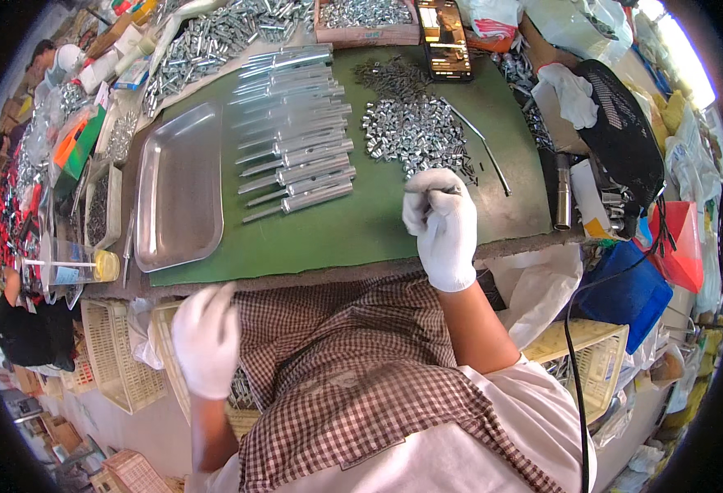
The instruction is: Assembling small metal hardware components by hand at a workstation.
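Note:
My right hand (442, 223), in a white glove, is raised over the green mat (353, 230) with its fingertips pinched on a small dark metal piece near the pile of small shiny metal sleeves (415, 130). My left hand (207, 335), also gloved, hangs below the table edge beside a cream plastic basket (168, 345) with its fingers curled; what it holds, if anything, is hidden. A row of long metal tubes with thin rods (296, 140) lies on the mat to the left of the sleeves.
An empty steel tray (179, 189) lies at the mat's left. A phone (445, 37) and a box of metal parts (366, 20) sit at the back. A black mesh item (624, 140), white cloth and blue bag (624, 292) crowd the right. Another person sits far left.

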`<action>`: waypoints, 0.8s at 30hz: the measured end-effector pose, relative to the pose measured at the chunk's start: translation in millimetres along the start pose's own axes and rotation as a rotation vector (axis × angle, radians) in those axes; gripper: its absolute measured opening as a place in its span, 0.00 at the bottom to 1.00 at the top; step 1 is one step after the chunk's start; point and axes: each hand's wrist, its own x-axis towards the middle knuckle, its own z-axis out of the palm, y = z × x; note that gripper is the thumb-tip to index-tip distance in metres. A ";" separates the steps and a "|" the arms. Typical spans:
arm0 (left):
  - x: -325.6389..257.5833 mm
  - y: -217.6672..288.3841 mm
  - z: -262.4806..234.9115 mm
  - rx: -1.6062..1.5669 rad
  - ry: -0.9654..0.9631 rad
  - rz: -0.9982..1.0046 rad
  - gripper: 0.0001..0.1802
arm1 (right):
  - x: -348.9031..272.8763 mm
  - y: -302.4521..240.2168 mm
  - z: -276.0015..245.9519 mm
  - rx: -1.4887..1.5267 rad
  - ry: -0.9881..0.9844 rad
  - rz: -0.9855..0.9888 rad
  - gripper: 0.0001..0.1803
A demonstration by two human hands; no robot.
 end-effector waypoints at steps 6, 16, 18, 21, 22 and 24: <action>119.3 67.6 56.4 -0.153 0.095 0.342 0.17 | -6.8 -12.6 8.4 -0.094 0.049 0.072 0.20; 127.3 60.4 75.2 -0.269 0.117 0.434 0.15 | -19.6 -15.4 3.3 -0.286 -0.032 0.128 0.16; 119.8 48.2 70.2 -0.420 0.073 0.366 0.15 | -22.5 -20.3 9.3 -0.271 -0.046 0.141 0.17; 122.1 48.4 54.7 -0.501 0.014 0.309 0.15 | -29.6 -28.3 18.3 -0.555 -0.066 0.236 0.18; 125.1 61.9 45.4 -0.370 -0.102 0.336 0.15 | -30.2 -26.5 16.8 -0.638 -0.086 0.248 0.19; 122.3 86.6 37.9 -0.167 -0.108 0.475 0.15 | -33.0 -25.8 16.6 -0.718 -0.117 0.272 0.19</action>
